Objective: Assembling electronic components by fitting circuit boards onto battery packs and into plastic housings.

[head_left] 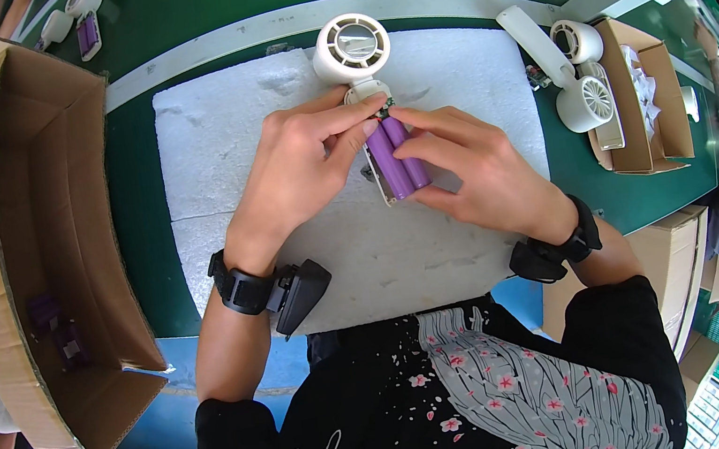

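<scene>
A white handheld fan [351,47] lies on a white foam pad [213,144], its round head pointing away from me. Its handle is uncovered, and two purple cylindrical batteries [396,159] lie side by side in it. Just above them sits a small green circuit board [384,108]. My left hand [297,163] pinches at the board and the top of the handle with thumb and index finger. Against the right side of the batteries and the board rest the fingers of my right hand [467,159], closed round the handle. What lies under the fingertips is hidden.
On the left stands a tall open cardboard box [68,245] with purple batteries [59,332] inside. To the right are other white fans [584,101] and a smaller cardboard box [656,89]. Another opened fan [89,32] lies at the far left. People work on both sides.
</scene>
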The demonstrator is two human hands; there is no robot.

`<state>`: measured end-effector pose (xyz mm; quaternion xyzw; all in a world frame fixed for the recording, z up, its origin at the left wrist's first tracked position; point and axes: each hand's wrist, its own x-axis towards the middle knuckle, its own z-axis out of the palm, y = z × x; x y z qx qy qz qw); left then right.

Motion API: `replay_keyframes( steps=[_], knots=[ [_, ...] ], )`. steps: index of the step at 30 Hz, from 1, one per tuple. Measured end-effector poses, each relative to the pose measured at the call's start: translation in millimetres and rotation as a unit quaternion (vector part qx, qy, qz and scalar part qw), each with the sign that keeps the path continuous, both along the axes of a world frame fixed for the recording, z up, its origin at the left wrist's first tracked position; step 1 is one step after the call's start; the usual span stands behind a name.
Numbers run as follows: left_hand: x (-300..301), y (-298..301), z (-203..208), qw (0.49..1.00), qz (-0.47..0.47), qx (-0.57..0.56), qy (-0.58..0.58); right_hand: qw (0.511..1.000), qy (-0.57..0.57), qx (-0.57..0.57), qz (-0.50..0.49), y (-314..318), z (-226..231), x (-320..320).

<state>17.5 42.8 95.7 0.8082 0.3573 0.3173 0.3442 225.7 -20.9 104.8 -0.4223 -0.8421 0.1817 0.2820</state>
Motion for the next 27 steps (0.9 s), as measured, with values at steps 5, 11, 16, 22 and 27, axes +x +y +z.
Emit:
replay_keyframes(
  steps=[5,11,16,22,27],
  knots=[
    [1,1,-4,0.999,-0.01,-0.022,-0.031,0.994,0.067,-0.079,-0.034,2,0,-5],
    [12,2,-14,0.996,0.0,-0.083,-0.019,0.987,0.081,-0.137,-0.024,10,-2,5],
    [-12,1,-6,0.989,0.015,-0.146,-0.028,0.982,0.095,-0.159,0.022,23,1,-19],
    [-53,-11,22,0.991,-0.038,-0.098,-0.087,0.978,0.085,-0.191,0.009,7,35,-56],
    [-70,-41,42,0.993,0.01,-0.097,-0.061,0.965,0.115,-0.236,-0.009,-20,51,-82]
  ],
)
